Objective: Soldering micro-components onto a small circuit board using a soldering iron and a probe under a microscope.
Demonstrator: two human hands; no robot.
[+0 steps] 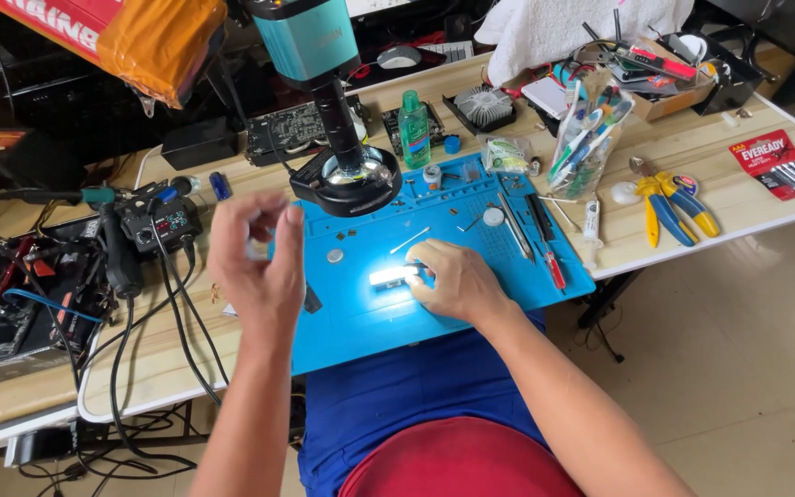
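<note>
My right hand (pixel 457 281) is pinning the small lit part (pixel 396 275), grip closed on it, at the blue mat's (pixel 361 313) centre; my left hand (pixel 255 262) is hovering at nine o'clock, fingers loosely curled, holding nothing visible; work looks midway.

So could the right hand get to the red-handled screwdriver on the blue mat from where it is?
Probably yes: the right hand rests on the blue mat, and the red-handled screwdriver lies beside it with nothing between them.

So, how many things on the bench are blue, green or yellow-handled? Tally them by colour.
Blue: 1, the work mat
Green: 1, the bottle
Yellow-handled: 1, the pliers
Total: 3
The right hand rests on the mat; the left hand is raised above it.
</note>
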